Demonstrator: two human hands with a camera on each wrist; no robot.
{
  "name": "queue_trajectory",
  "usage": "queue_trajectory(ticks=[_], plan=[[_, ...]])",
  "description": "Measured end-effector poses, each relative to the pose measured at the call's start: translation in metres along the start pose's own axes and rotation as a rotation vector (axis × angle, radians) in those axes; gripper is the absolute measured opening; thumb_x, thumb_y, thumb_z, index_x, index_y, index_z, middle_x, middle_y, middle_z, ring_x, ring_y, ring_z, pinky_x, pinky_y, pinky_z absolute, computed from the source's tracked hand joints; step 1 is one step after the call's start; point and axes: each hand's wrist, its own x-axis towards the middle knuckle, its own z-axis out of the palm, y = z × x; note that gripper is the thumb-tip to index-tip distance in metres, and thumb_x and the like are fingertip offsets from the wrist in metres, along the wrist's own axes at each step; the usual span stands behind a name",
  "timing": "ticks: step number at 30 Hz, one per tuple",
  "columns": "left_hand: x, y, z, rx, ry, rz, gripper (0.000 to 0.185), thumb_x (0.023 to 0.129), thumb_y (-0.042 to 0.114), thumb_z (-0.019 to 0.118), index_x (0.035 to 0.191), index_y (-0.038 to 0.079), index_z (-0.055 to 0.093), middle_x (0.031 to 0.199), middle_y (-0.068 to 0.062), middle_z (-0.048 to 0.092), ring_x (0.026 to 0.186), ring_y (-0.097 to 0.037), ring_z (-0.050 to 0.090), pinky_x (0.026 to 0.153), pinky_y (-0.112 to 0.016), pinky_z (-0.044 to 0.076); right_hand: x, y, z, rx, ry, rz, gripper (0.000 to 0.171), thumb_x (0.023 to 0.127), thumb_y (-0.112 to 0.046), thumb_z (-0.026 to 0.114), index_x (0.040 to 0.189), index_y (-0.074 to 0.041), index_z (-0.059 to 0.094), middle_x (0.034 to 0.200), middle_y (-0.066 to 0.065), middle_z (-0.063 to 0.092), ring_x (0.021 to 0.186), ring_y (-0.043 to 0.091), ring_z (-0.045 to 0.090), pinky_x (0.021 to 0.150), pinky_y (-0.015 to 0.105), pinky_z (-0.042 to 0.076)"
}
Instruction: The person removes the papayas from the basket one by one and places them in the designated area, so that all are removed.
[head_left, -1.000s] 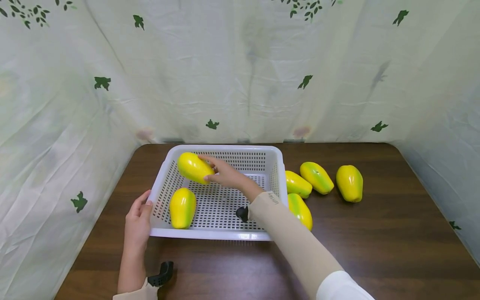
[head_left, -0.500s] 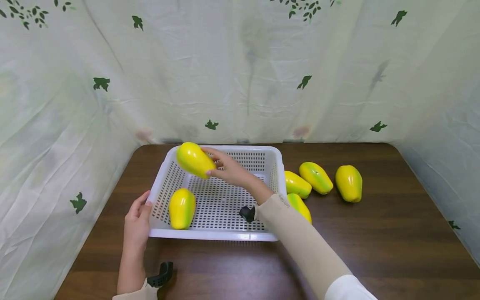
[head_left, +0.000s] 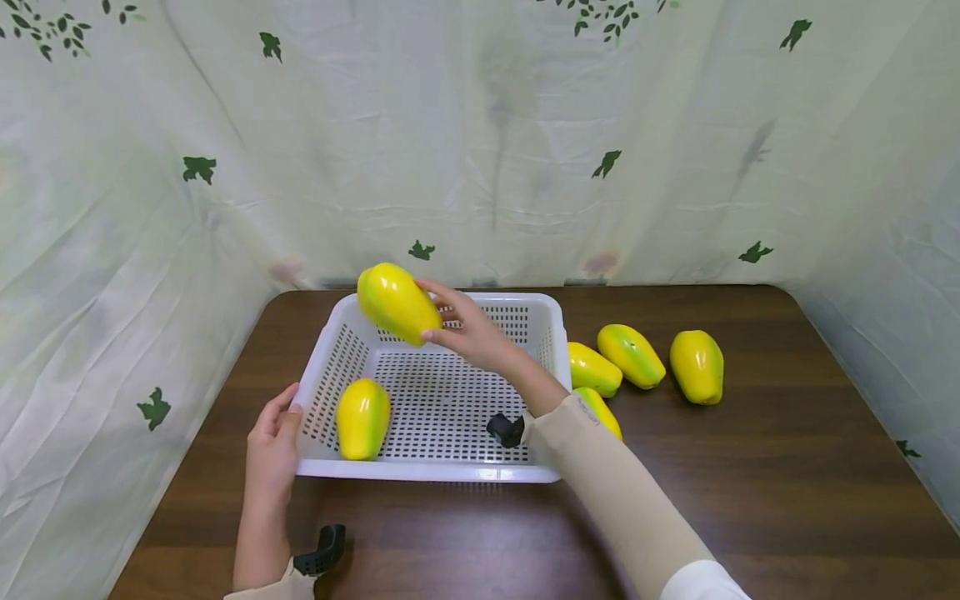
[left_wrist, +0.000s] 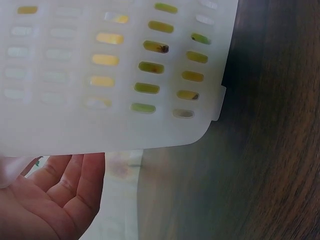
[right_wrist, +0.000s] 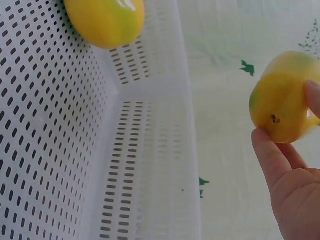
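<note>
A yellow papaya (head_left: 398, 302) with a faint green blush is held in the air above the far left corner of a white perforated basket (head_left: 442, 472), clear of the basket's floor. The right hand (head_left: 472, 333) has it in its grip, fingers over the top and thumb underneath, curled round the fruit's right end; in the right wrist view the same papaya (right_wrist: 283, 96) shows its stem end, pinched between thumb and fingertips (right_wrist: 271, 153) with the patterned curtain behind it. A second papaya (head_left: 363, 417) lies on the basket floor near the front left corner, its long axis pointing toward the far wall. The left hand (head_left: 273, 447) rests against the basket's front left corner, fingers straight and relaxed along the outer wall, its grip loose and wrapped round nothing; the left wrist view shows the open palm (left_wrist: 50, 195) just below the basket's rounded corner. The basket stands on a dark wood bench (head_left: 787, 500). To the right of the basket, four more papayas lie on the bench: one (head_left: 592, 368) just beside the right wall, one (head_left: 602, 410) partly hidden behind the right forearm, one (head_left: 631, 355) further right, and one (head_left: 697, 365) apart at the far right.
</note>
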Motion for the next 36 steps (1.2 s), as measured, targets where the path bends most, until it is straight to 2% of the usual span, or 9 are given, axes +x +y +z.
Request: queue_trajectory(ticks=[5,7,9,15,22,26,29,33,36], plan=[[-0.014,0.026,0.003,0.010,-0.002,-0.042,0.047,0.095,0.041,0.034,0.140,0.026,0.033,0.127,-0.013,0.045,0.107,-0.026,0.046,0.089,-0.044,0.040,-0.005,0.008,-0.007,0.057,0.051,-0.039,0.063,0.086,-0.004,0.058,0.141,-0.012,0.028,0.131,0.012,0.037,0.107,0.026,0.048,0.084,0.029,0.045],[-0.014,0.024,0.003,0.007,-0.002,-0.028,0.047,0.094,0.042,0.035,0.139,0.027,0.034,0.125,-0.012,0.047,0.105,-0.023,0.047,0.087,-0.040,0.043,-0.009,0.008,-0.009,0.072,0.073,-0.055,0.063,0.086,-0.003,0.058,0.141,-0.011,0.028,0.132,0.012,0.037,0.106,0.026,0.048,0.083,0.028,0.045],[-0.012,0.020,0.002,-0.004,-0.010,-0.013,0.048,0.094,0.043,0.037,0.139,0.027,0.035,0.125,-0.014,0.046,0.106,-0.026,0.047,0.088,-0.045,0.041,-0.015,-0.001,-0.012,0.085,0.088,-0.057,0.063,0.086,-0.001,0.057,0.141,-0.007,0.028,0.131,0.015,0.036,0.106,0.029,0.048,0.083,0.029,0.045],[-0.005,0.006,0.003,0.002,0.021,0.006,0.049,0.090,0.049,0.041,0.136,0.031,0.039,0.122,-0.012,0.049,0.104,-0.026,0.049,0.082,-0.036,0.046,-0.029,-0.001,-0.022,0.105,0.128,-0.051,0.062,0.086,0.000,0.056,0.141,-0.007,0.027,0.128,0.016,0.037,0.107,0.030,0.046,0.084,0.031,0.045],[0.007,-0.016,-0.001,-0.010,0.005,0.020,0.049,0.090,0.049,0.042,0.136,0.033,0.038,0.124,-0.012,0.048,0.104,-0.026,0.049,0.081,-0.037,0.047,-0.046,-0.004,-0.034,0.098,0.179,-0.061,0.063,0.086,0.004,0.055,0.141,-0.005,0.025,0.126,0.018,0.039,0.106,0.029,0.047,0.083,0.033,0.046],[0.016,-0.029,-0.003,0.012,-0.007,0.015,0.049,0.089,0.052,0.040,0.135,0.036,0.037,0.124,-0.007,0.048,0.103,-0.021,0.049,0.078,-0.030,0.047,-0.055,-0.008,-0.041,0.101,0.213,-0.095,0.064,0.085,0.006,0.055,0.140,-0.004,0.025,0.127,0.019,0.039,0.107,0.029,0.047,0.083,0.033,0.046],[0.010,-0.020,-0.001,0.026,0.000,0.005,0.049,0.089,0.052,0.039,0.136,0.036,0.036,0.125,-0.007,0.048,0.104,-0.021,0.049,0.080,-0.029,0.046,-0.063,-0.010,-0.046,0.092,0.233,-0.117,0.064,0.084,0.006,0.056,0.140,-0.003,0.025,0.128,0.018,0.038,0.108,0.029,0.046,0.084,0.034,0.045],[-0.004,0.003,0.002,-0.009,0.005,0.011,0.049,0.091,0.048,0.039,0.137,0.031,0.036,0.126,-0.012,0.046,0.107,-0.026,0.048,0.084,-0.040,0.044,-0.074,-0.007,-0.053,0.079,0.257,-0.138,0.066,0.084,0.006,0.057,0.140,-0.006,0.026,0.129,0.015,0.037,0.111,0.030,0.045,0.085,0.034,0.044],[-0.004,0.002,0.002,-0.006,0.010,0.006,0.049,0.091,0.048,0.040,0.137,0.032,0.037,0.126,-0.010,0.047,0.107,-0.024,0.048,0.084,-0.039,0.045,-0.083,0.003,-0.059,0.076,0.275,-0.148,0.067,0.084,0.005,0.056,0.141,-0.011,0.026,0.130,0.013,0.037,0.113,0.028,0.044,0.086,0.033,0.044]])
